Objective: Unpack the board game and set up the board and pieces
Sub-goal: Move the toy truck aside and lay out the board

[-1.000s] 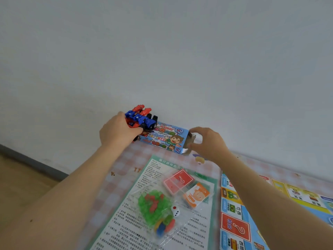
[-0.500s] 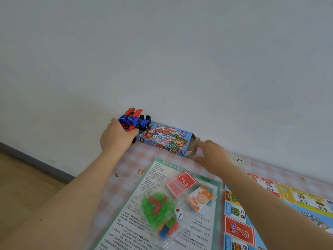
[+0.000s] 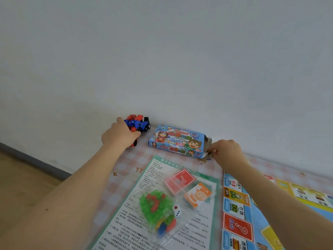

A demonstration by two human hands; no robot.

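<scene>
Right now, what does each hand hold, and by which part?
Left hand grips the red-and-blue toy by its near end; right hand pinches the game box by its open end flap.

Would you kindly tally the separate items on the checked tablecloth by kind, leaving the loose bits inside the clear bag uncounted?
Blue cardboard game box: 1
Red and blue toy vehicle: 1
Printed rules sheet: 1
Clear plastic bag of cards, die and plastic pieces: 1
Colourful game board: 1
Total: 5
</scene>
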